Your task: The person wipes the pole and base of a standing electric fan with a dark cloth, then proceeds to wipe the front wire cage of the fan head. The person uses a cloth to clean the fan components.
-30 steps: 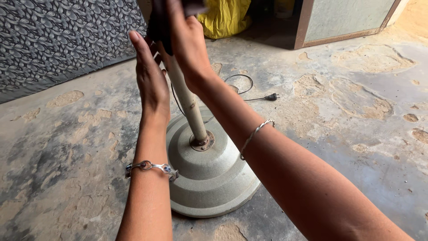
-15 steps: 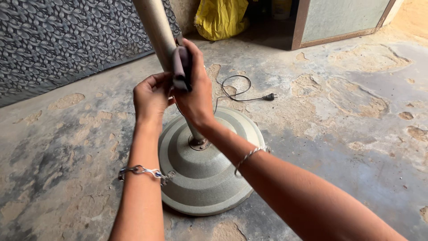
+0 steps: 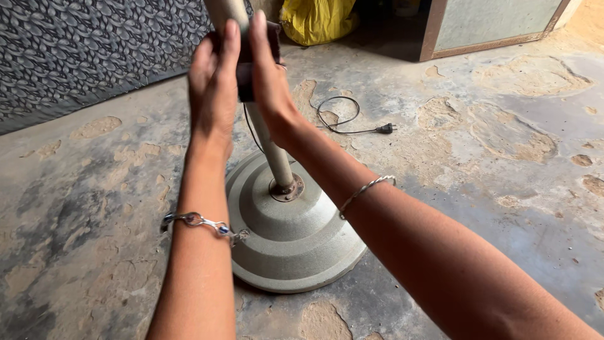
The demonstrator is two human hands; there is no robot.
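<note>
Hands: left (image 3: 212, 88) flat, right (image 3: 267, 75) pressing dark cloth (image 3: 246, 79) on pole (image 3: 267, 141) | yellow bag (image 3: 318, 19) behind

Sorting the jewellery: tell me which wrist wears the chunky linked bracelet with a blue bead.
The left wrist's bracelet: chunky metal links with a blue bead. The right wrist's bracelet is a thin plain band.

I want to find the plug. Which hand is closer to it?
Right. The right hand is on the pole's plug side; the left hand is on the far side.
</note>
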